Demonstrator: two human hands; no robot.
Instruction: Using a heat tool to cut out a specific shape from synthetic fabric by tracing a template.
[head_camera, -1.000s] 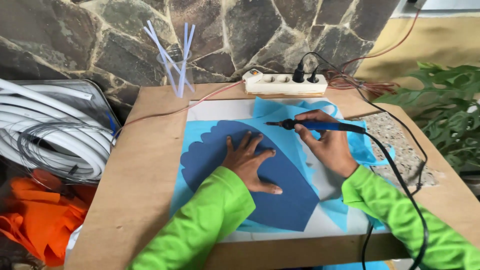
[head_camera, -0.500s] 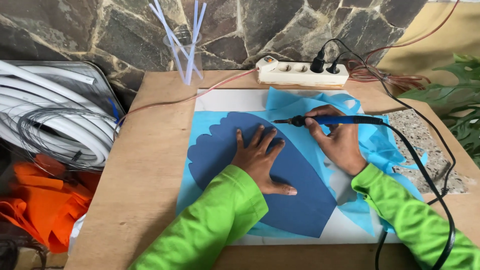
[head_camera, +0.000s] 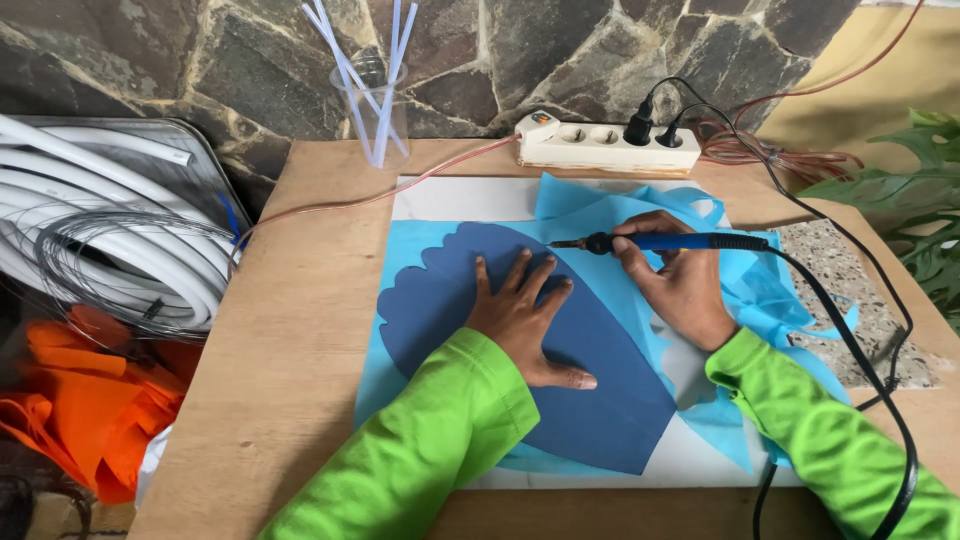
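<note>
Flat on the dark blue sheet (head_camera: 590, 400), left hand (head_camera: 520, 320): palm down, fingers (head_camera: 520, 272) spread wide and pointing away, thumb stuck out to the right along the sheet, wrist straight, bright green sleeve (head_camera: 420, 460) running back toward the near edge of the table (head_camera: 290, 330). Dark blue sheet itself a long leaf shape with a scalloped left edge, lying on top of a light blue sheet (head_camera: 420, 250), both on a white board (head_camera: 460, 197) in the middle of the table.

Just to the right, right hand (head_camera: 680, 285) curled around a blue-handled soldering iron (head_camera: 660, 242): fingers wrapped over the handle from above, thumb underneath, grip closed, knuckles up, heel of the hand resting on light blue scraps (head_camera: 770, 290). Iron held almost level, pointing left, thin metal tip (head_camera: 560, 244) at the upper right edge of the dark blue sheet, close to the left fingertips but apart from them. Black cord (head_camera: 860, 330) trailing from the handle's back end past the right forearm.

Farther back, against the stone wall: white power strip (head_camera: 600, 147) with two black plugs, clear cup (head_camera: 375, 110) of pale straws. Off the table to the left, coiled white tubing (head_camera: 110, 250) above orange cloth (head_camera: 70, 400).
</note>
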